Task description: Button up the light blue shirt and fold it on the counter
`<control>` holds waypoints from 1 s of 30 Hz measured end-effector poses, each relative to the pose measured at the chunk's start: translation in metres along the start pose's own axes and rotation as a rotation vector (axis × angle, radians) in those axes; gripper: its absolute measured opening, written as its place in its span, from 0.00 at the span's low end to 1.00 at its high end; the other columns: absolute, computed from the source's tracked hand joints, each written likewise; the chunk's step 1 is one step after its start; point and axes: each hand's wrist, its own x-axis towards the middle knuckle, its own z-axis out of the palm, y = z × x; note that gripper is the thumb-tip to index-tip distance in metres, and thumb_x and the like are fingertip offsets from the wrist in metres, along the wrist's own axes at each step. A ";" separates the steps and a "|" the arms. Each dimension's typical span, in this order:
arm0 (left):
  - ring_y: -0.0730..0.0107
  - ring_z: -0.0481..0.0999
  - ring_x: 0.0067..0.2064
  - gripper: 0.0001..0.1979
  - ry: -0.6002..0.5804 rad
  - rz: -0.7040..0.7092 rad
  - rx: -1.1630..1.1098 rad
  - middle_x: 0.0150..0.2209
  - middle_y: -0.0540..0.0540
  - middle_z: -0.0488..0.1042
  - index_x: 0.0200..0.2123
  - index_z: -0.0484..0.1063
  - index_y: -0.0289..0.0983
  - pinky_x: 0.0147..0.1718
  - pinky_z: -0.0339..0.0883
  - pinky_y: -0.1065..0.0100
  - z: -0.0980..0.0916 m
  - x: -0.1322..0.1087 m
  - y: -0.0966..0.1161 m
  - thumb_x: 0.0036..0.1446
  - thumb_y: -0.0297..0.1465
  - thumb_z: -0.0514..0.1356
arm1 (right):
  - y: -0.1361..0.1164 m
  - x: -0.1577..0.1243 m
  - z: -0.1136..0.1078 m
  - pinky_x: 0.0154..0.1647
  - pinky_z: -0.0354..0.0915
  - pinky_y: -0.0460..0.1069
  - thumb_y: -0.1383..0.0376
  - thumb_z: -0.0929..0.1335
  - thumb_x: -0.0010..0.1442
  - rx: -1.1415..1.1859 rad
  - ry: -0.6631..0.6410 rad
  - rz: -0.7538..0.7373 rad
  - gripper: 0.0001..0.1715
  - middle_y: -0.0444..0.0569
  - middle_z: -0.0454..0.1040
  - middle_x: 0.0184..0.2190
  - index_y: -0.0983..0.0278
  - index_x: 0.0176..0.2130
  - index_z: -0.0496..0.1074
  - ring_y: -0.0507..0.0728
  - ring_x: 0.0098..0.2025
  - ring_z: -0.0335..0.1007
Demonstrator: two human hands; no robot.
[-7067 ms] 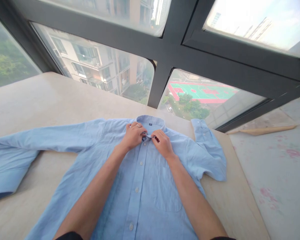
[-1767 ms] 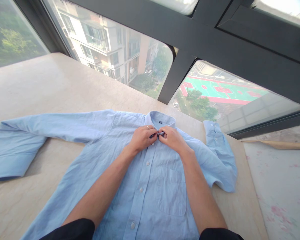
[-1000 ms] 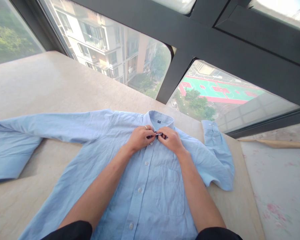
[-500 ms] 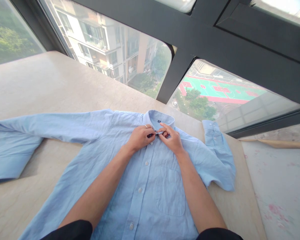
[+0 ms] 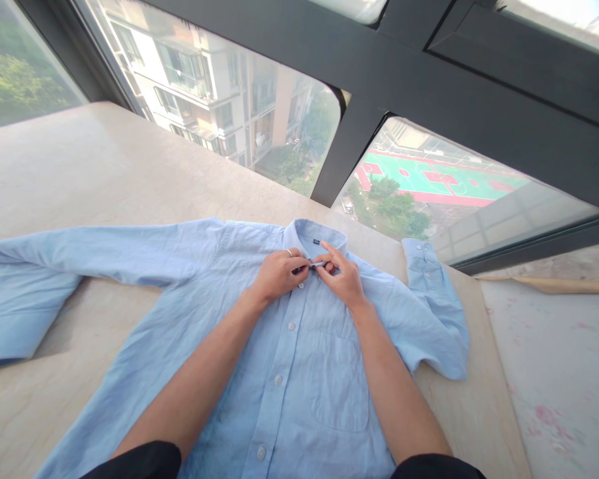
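A light blue button-up shirt (image 5: 289,372) lies face up on a beige stone ledge (image 5: 80,173), buttoned down its front, with a chest pocket. My left hand (image 5: 278,274), a ring on one finger, pinches the left side of the collar opening. My right hand (image 5: 343,278) pinches the right side of the same spot, fingertips meeting the left hand's just below the collar (image 5: 315,238). One sleeve (image 5: 80,259) stretches out to the left; the other sleeve (image 5: 429,293) is bent back with its cuff pointing toward the window.
Large windows with a dark frame (image 5: 349,146) stand right behind the ledge. To the right lies a pale surface with pink stains (image 5: 559,372) and a thin wooden stick (image 5: 554,286).
Both hands have stayed at the collar, with only small finger movements. Since the oldest frame the view has shifted closer and slightly leftward over the shirt.
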 end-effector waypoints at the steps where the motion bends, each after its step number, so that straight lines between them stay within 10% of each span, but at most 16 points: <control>1: 0.71 0.76 0.32 0.09 0.003 0.000 0.000 0.34 0.47 0.79 0.33 0.80 0.38 0.33 0.65 0.70 0.000 0.000 0.000 0.57 0.26 0.58 | 0.000 0.000 0.000 0.34 0.70 0.47 0.66 0.66 0.59 0.002 0.001 -0.001 0.29 0.45 0.80 0.36 0.60 0.60 0.66 0.49 0.23 0.63; 19: 0.70 0.73 0.34 0.07 -0.083 -0.108 0.004 0.34 0.48 0.75 0.34 0.76 0.38 0.33 0.62 0.70 -0.002 0.004 0.005 0.58 0.27 0.57 | 0.010 0.000 0.004 0.36 0.68 0.49 0.70 0.65 0.62 0.037 -0.066 -0.049 0.32 0.45 0.75 0.39 0.57 0.64 0.59 0.51 0.27 0.64; 30: 0.71 0.72 0.32 0.05 -0.015 -0.227 -0.138 0.30 0.49 0.74 0.30 0.74 0.38 0.32 0.63 0.70 -0.005 0.007 0.007 0.57 0.28 0.58 | -0.005 0.002 -0.001 0.31 0.66 0.48 0.67 0.67 0.63 -0.147 0.020 -0.249 0.05 0.47 0.69 0.31 0.61 0.35 0.73 0.53 0.29 0.65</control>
